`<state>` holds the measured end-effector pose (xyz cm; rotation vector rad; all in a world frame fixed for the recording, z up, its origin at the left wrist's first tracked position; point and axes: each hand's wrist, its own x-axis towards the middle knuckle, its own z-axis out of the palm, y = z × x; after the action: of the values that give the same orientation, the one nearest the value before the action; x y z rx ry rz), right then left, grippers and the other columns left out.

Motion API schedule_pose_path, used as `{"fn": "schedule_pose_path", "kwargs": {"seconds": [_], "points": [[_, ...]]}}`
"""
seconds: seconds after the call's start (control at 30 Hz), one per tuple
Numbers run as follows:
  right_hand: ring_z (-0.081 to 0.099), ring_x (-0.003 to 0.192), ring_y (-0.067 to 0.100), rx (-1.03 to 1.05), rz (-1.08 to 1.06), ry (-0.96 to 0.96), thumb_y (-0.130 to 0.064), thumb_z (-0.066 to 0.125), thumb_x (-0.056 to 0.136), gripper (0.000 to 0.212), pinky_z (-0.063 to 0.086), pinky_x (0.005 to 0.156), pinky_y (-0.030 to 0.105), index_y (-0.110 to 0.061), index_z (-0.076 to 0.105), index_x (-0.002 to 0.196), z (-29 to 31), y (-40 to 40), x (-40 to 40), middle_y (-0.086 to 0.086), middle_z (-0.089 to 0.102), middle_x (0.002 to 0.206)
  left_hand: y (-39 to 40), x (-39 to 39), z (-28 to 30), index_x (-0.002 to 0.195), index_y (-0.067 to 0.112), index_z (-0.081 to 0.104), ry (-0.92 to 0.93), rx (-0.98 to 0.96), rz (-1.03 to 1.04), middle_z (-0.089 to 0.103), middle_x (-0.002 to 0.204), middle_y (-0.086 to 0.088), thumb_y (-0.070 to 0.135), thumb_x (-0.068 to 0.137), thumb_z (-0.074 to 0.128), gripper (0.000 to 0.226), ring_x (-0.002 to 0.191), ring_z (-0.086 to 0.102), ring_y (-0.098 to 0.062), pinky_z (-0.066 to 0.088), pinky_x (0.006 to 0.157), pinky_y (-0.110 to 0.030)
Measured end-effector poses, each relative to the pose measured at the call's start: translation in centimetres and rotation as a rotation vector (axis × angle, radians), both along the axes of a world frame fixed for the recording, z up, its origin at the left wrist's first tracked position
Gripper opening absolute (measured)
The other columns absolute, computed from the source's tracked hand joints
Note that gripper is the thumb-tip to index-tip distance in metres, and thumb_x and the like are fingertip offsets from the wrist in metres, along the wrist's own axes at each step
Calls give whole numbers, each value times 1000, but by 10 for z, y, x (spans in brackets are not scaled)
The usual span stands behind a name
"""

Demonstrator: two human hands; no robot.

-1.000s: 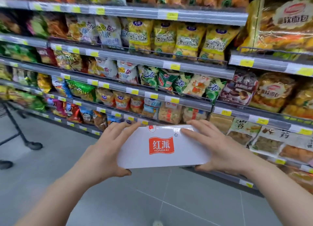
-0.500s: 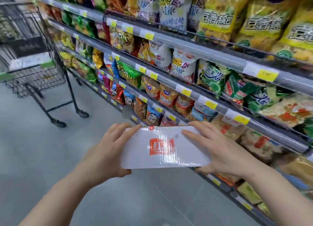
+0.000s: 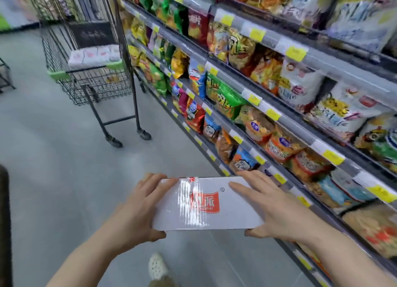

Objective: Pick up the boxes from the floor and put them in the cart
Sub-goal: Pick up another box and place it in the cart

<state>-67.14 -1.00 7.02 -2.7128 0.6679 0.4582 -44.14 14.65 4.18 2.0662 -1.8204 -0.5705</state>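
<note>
A white box [image 3: 206, 204] is off the floor, clamped at its ends by the left hand [image 3: 137, 209] and right hand [image 3: 272, 207], well short of the cart [image 3: 86, 56], which seems to hold white packs already.

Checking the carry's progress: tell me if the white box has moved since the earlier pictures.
Yes. The white box, gripped by left hand and right hand, has travelled along the snack shelves toward the cart, which now looms nearer.
</note>
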Motion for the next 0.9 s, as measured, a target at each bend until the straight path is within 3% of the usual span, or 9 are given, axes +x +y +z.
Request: {"fn": "schedule_pose_path", "kwargs": {"seconds": [0.07,0.13,0.2,0.33,0.4,0.5,0.63,0.77,0.9], "points": [[-21,124,-3,15,6,-8,-47,61,74,88,39,95,26,-41,0,137,5,-6,43,-20,-9,146,-4,41,8,112,58,-1,-12,30,22,11,122,29,25,58,77,100,118,9,5,50,83,-30],[-18,123,-8,37,2,-47,-46,62,74,88,36,102,29,-42,1,137,6,-14,97,-24,-5,140,-8,93,16,115,54,-3,-22,36,52,8,122,30,24,61,76,100,119,5,7,46,88,-27],[-18,125,-2,39,5,-92,-47,63,72,89,34,104,30,-41,2,137,5,-21,139,-25,-4,135,-13,137,22,115,55,-3,-27,38,64,7,123,29,24,62,76,100,120,5,8,46,87,-27],[-12,128,2,42,32,-163,-49,65,66,92,37,105,40,-35,12,139,2,-39,204,-12,6,147,-23,200,25,117,54,1,-29,23,74,10,124,27,23,59,78,102,121,7,6,41,92,-26],[-11,127,0,41,48,-166,-48,66,67,91,42,100,43,-35,12,139,3,-50,232,-9,5,148,-28,225,24,116,55,1,-21,15,91,11,124,28,22,58,79,102,116,6,11,37,90,-22],[-11,126,1,36,102,-141,-49,67,65,94,42,99,39,-41,7,138,0,-72,277,-10,6,149,-39,262,17,117,58,1,-24,50,143,13,126,28,25,57,79,104,115,6,14,45,85,-23],[-12,129,-2,65,173,-140,-47,68,66,93,42,100,36,-41,8,138,-14,-112,339,-13,3,149,-63,308,12,128,53,6,-33,110,214,13,125,33,29,61,75,100,113,1,18,43,64,-11],[-14,124,-9,103,231,-132,-42,67,70,89,39,103,35,-36,10,139,-14,-164,410,-13,1,148,-102,369,13,122,59,4,-21,129,291,11,124,36,45,48,67,98,117,8,13,53,79,-35],[-12,128,-2,101,262,-151,-42,69,68,90,44,96,37,-35,15,139,-7,-216,475,-11,5,149,-145,423,21,117,61,2,-12,110,362,16,124,33,48,45,61,94,122,15,6,52,83,-39]]}}
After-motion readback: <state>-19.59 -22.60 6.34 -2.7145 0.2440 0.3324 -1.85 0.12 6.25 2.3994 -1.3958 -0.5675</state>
